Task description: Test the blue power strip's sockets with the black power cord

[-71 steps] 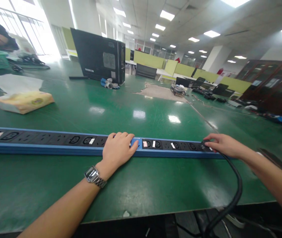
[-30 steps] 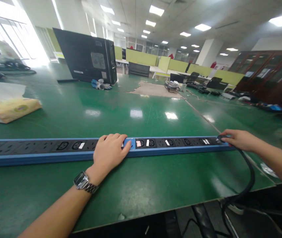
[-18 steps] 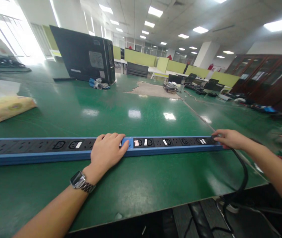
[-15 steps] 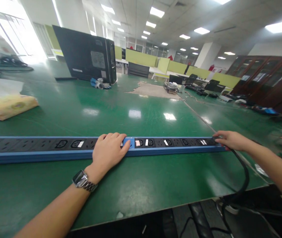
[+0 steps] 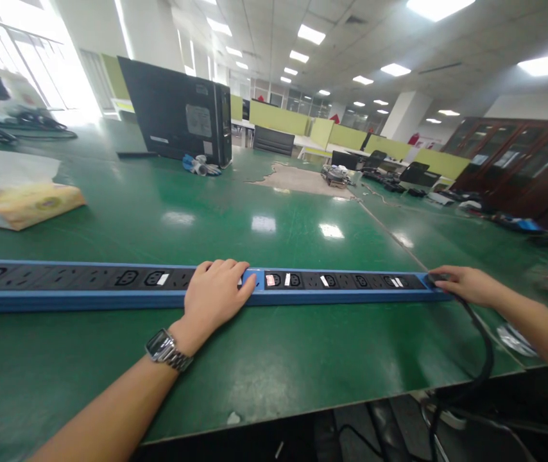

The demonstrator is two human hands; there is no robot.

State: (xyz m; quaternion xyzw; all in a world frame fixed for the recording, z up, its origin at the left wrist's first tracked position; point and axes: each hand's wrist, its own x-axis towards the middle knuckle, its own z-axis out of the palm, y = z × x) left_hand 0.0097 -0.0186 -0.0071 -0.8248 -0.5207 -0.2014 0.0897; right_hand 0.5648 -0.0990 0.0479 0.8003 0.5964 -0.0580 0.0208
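While the left hand (image 5: 216,296) lies palm-down and flat on the middle of the power strip (image 5: 110,285), fingers loose over its top and clamping nothing, the wristwatch (image 5: 167,350) sits just behind it on the forearm. Right hand (image 5: 466,285) rests at the strip's right end, fingertips on the end cap where the black cable (image 5: 483,359) leaves; whether it pinches the cable or only presses the end, cannot tell. Cable loops down off the near table edge, to the right of that hand.

Step in hand, as a guess: steadying and squaring the strip on the green table (image 5: 274,359), both hands pressing it down. Next move likely calls for even pressure from both hands so the long bar slides without pivoting, and slack in the cable.

Strip's long axis runs left-right, parallel to the near edge, sockets facing up, cable end toward the right hand, other end running out of view past the left hand.

Farther left of the left hand: tissue pack (image 5: 24,205). Beyond the left hand, well apart: computer tower (image 5: 178,119) lying on the table.
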